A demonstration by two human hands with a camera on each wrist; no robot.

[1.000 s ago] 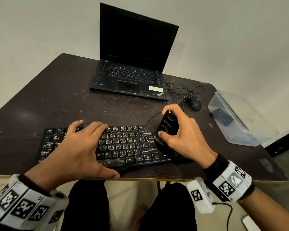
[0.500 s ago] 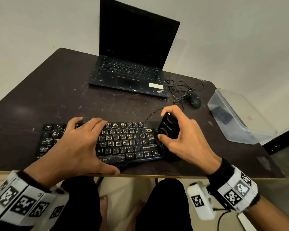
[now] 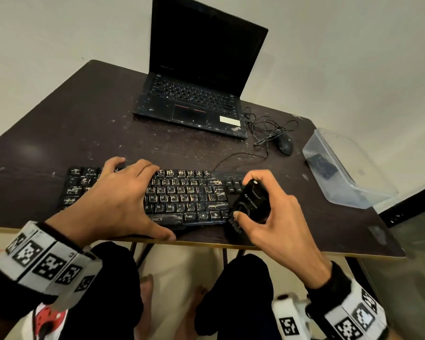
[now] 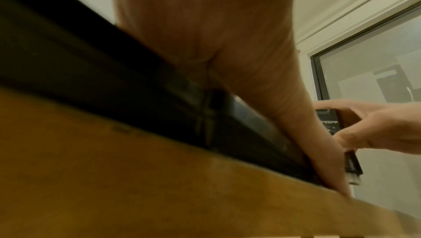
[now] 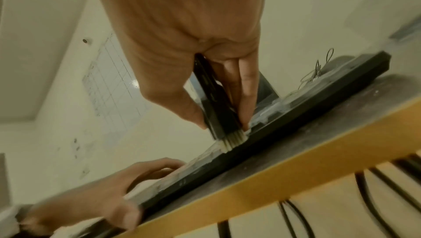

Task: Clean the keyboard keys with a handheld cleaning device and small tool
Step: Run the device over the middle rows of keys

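Note:
A black keyboard (image 3: 187, 195) with scuffed keys lies near the front edge of the dark table (image 3: 59, 133). My left hand (image 3: 123, 192) lies flat across its left half, and the thumb runs along the keyboard's front edge. My right hand (image 3: 275, 212) grips a black handheld cleaning device (image 3: 252, 200) upright at the keyboard's right end. Its pale bristles (image 5: 232, 139) touch the keys by the front right corner. In the right wrist view the thumb and fingers clamp the device (image 5: 214, 98) from both sides. The left wrist view is blurred but shows the device (image 4: 328, 121) in my right hand (image 4: 376, 126).
An open black laptop (image 3: 194, 101) stands at the back of the table. A black mouse (image 3: 285, 144) with a tangled cable (image 3: 268, 128) lies to its right. A clear plastic container (image 3: 349, 168) at the right edge holds a small dark object (image 3: 323, 165).
My right hand has drawn the device slightly toward the keyboard's front right corner, uncovering more keys at the right end. The left hand stays in place. The head view has shifted.

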